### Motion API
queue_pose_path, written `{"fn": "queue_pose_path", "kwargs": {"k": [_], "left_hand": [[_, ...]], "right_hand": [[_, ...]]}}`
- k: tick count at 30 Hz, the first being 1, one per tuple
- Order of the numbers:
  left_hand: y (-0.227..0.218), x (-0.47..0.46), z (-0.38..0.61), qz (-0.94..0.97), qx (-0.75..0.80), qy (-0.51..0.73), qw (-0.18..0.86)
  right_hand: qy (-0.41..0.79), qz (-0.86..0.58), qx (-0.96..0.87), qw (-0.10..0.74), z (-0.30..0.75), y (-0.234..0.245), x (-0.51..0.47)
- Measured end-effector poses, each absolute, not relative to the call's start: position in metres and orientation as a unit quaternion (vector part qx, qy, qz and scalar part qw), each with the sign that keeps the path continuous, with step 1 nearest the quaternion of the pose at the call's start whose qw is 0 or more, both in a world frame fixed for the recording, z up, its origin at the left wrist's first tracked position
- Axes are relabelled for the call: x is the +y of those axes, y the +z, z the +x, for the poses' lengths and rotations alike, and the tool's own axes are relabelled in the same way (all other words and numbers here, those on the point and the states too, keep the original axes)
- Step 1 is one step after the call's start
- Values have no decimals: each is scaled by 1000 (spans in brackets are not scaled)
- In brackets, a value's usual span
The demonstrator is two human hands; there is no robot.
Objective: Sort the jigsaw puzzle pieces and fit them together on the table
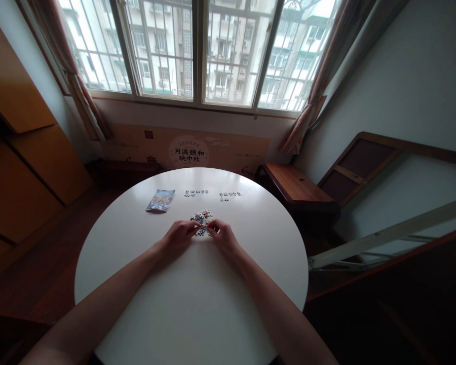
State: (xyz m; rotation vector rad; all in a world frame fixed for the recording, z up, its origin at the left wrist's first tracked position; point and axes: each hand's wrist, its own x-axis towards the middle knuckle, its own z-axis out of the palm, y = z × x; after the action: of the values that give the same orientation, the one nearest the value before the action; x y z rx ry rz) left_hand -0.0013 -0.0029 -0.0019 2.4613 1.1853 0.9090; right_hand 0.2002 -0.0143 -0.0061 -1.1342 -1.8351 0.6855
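Note:
A small heap of loose jigsaw puzzle pieces, mostly blue and white, lies on the white round table. At its near left edge is my left hand, thumb and fingers pinched on what looks like a puzzle piece. My right hand faces it from the other side, its fingertips likewise closed on a small piece. The fingers partly cover the pieces, so their shapes are hard to see. Beyond the heap, several puzzle pieces lie spread in rows at left and more puzzle pieces at right.
A colourful printed packet lies flat left of the heap. Behind the table are a printed cardboard panel and a barred window. A low wooden table stands at the right, with orange cabinets at the left.

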Motion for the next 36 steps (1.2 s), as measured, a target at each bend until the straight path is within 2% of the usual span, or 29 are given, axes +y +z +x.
{"fn": "queue_pose_path", "kwargs": {"k": [30,33,36], "left_hand": [[0,-2,-2,849,415,302,123],[2,-2,-2,847,419,304,121],[3,-3,-1,848,422,299,115]], "right_hand": [[263,-445,-738,434,201,-1,-16],[241,-473,-733,426,206,5,-15],[198,-560,-698,400,217,11,-11]]}}
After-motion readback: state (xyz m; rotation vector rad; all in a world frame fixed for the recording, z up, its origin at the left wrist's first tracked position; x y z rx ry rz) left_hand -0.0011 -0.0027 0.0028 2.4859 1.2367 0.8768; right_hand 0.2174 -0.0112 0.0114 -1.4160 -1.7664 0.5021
